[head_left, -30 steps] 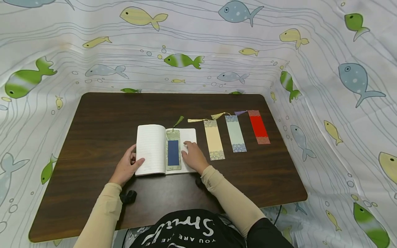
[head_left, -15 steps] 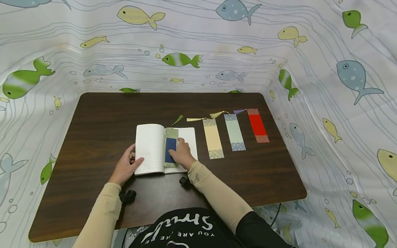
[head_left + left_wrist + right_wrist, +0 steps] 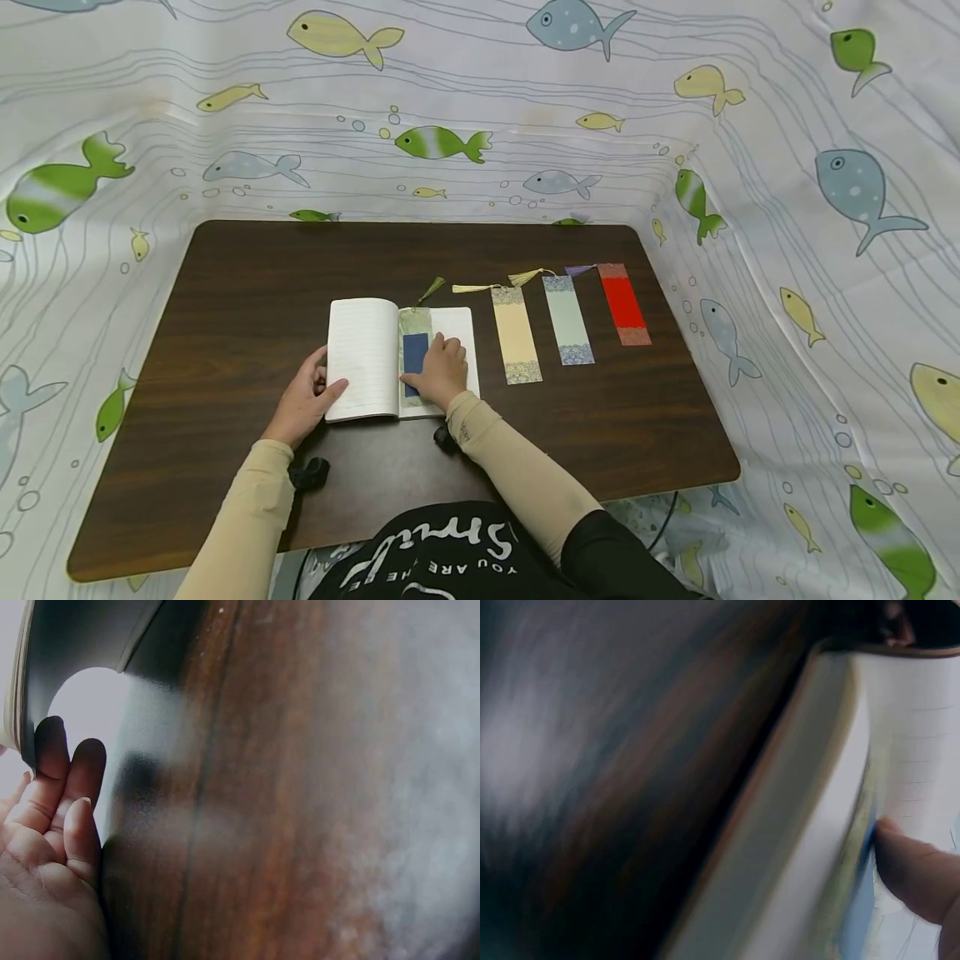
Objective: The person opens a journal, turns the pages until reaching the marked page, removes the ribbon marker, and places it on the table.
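Observation:
An open lined notebook (image 3: 363, 358) lies on the table. My left hand (image 3: 306, 396) grips its left edge, thumb on the page; in the left wrist view the fingers (image 3: 86, 776) show beside the cover's underside. On the right page lies a green bookmark (image 3: 415, 318) with a blue panel (image 3: 415, 343) and a dark green tassel (image 3: 431, 289) past the top edge. Across the bookmark's lower half, my right hand (image 3: 442, 371) holds it, thumb near its left side, curled fingers to its right. The thumb (image 3: 915, 870) meets it in the right wrist view; the other fingers are hidden there.
Right of the notebook lie three tasselled bookmarks: a yellow one (image 3: 517, 333), a pale green one (image 3: 568, 321) and a red one (image 3: 626, 304). Each wrist carries a black camera. A fish-print curtain (image 3: 480, 83) surrounds the brown table (image 3: 247, 283).
The right hand has moved left from the right page onto the bookmark, then shifted slightly, with its fingers drawing right. The left hand stays at the notebook's edge.

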The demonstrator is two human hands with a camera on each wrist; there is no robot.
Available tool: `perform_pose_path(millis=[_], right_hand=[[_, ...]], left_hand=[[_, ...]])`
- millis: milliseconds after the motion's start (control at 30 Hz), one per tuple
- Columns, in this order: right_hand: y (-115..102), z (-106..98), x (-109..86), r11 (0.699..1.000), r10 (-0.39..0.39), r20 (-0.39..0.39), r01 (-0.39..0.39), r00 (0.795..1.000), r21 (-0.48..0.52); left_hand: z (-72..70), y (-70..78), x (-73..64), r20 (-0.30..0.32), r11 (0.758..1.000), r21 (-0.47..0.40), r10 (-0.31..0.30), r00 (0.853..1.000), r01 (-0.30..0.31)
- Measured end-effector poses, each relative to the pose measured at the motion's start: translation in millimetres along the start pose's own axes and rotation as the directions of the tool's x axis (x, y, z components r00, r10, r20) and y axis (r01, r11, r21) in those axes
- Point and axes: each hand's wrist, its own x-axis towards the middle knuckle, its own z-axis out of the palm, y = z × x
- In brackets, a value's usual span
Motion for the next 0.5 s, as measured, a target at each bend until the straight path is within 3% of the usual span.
perform_pose_path(millis=[133, 200, 333, 500], right_hand=[[-1.9, 1.9, 1.3, 0.982, -0.011, -0.064, -0.001, 0.998, -0.189], [-2.6, 0.3, 3.2, 0.975, -0.004, -0.062, -0.01, 0.998, -0.222], [-5.0, -6.1, 7.1, 0.98, 0.016, -0.001, -0.016, 1.0, -0.198], [-7.5, -13.5, 7.5, 0.996, 0.014, 0.072, -0.007, 0.997, -0.089]], left_hand=[[0.5, 2.3, 0.2, 0.003, 1.0, 0.004, 0.004, 1.0, -0.004], [0.9, 3.0, 0.6, 0.004, 1.0, 0.01, 0.003, 1.0, -0.003], [2.2, 0.5, 1.6, 0.002, 1.0, 0.023, 0.002, 1.0, -0.002], [2.1, -0.7, 0.5, 0.003, 0.999, 0.036, -0.006, 1.0, 0.006]])
